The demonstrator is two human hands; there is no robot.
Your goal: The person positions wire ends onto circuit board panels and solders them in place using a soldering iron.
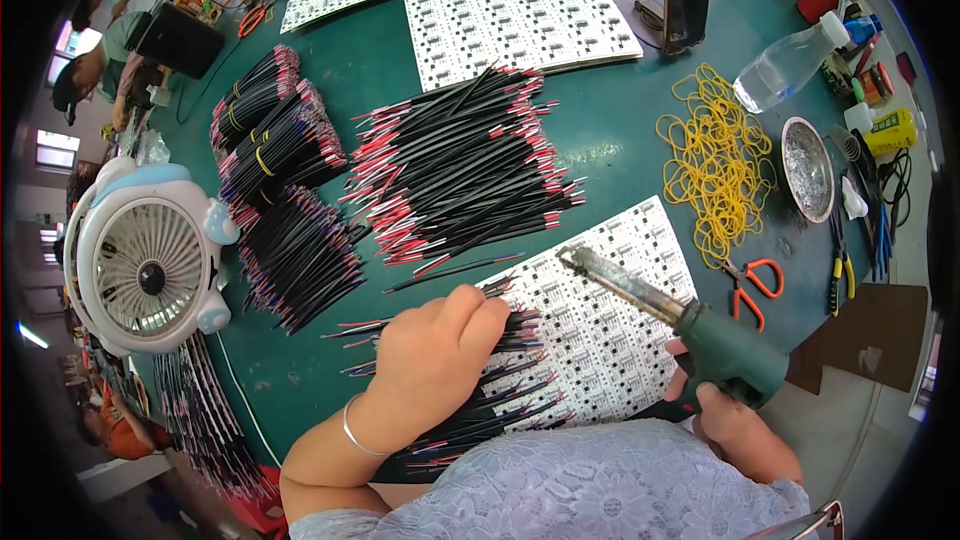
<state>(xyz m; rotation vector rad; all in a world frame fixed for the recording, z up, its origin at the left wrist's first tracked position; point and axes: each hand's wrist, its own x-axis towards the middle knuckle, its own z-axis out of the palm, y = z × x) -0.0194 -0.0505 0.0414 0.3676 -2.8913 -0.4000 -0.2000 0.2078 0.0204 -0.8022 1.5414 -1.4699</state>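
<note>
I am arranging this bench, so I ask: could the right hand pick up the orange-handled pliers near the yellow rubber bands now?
Probably not: the right hand grips the green soldering gun, although the orange-handled pliers lie close by, uncovered.

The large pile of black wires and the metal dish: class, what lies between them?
In the head view, a tangle of yellow bands lies between the wire pile and the dish, with bare green tabletop on the pile's side.
</note>
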